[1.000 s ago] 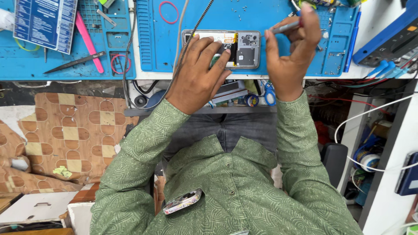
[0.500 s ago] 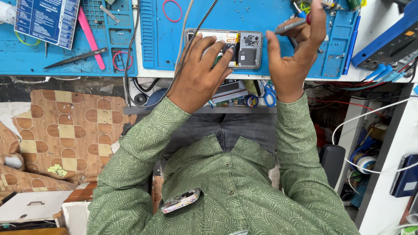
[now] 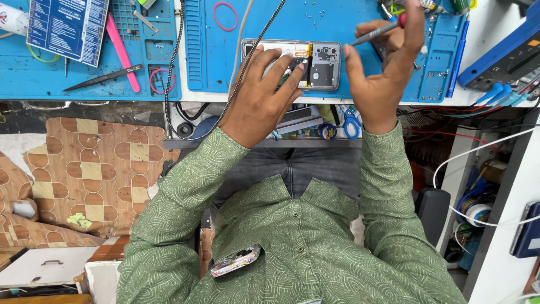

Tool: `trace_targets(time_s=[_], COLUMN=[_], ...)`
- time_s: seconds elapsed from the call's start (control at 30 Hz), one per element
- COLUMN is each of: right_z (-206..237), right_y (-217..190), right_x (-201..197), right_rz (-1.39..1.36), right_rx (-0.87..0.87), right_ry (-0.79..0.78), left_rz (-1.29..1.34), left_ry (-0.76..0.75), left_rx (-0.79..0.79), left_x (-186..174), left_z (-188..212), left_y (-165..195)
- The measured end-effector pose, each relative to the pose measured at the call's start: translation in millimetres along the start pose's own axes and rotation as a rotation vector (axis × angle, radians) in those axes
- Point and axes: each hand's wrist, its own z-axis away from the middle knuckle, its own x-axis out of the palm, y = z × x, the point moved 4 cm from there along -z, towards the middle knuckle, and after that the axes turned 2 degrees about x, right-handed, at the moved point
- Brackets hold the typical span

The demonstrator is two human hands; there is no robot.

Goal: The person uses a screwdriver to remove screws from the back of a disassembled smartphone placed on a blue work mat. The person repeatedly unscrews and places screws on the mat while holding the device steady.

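An opened phone [image 3: 318,66] with its back cover off lies on the blue repair mat [image 3: 225,62], its circuit board showing. My left hand [image 3: 261,93] rests flat on the phone's left half and holds it down. My right hand [image 3: 382,67] hovers just right of the phone, fingers raised, gripping a thin grey screwdriver [image 3: 374,32] with a red cap. The screwdriver's tip points left toward the phone's upper right corner.
A second blue mat [image 3: 84,73] at the left carries a pink pry tool [image 3: 121,50], black tweezers [image 3: 101,77] and a printed card [image 3: 67,28]. A braided cable [image 3: 208,62] crosses the mat. A blue device [image 3: 500,56] sits at the right. Another phone [image 3: 236,260] pokes out of my shirt pocket.
My right hand has lifted slightly and opened its lower fingers while keeping the screwdriver. My left hand stays on the phone.
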Motion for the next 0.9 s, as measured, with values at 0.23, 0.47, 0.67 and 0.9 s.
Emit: trace_targets(time_s=[0.23, 0.47, 0.67, 0.9], right_z=[0, -8, -23, -30], right_y=[4, 0, 6, -1], right_x=[-2, 0, 20, 34], right_rz=[-0.080, -0.143, -0.014, 0.064], right_rx=[0.041, 0.033, -0.118, -0.179], right_ry=[-0.014, 0.019, -0.026, -0.080], left_rz=[0.014, 0.027, 0.034, 0.032], left_ry=[0.002, -0.002, 0.001, 0.016], left_rx=[-0.003, -0.004, -0.009, -0.006], left_x=[0, -1, -2, -3], left_z=[0, 0, 1, 0], left_y=[0, -3, -3, -6])
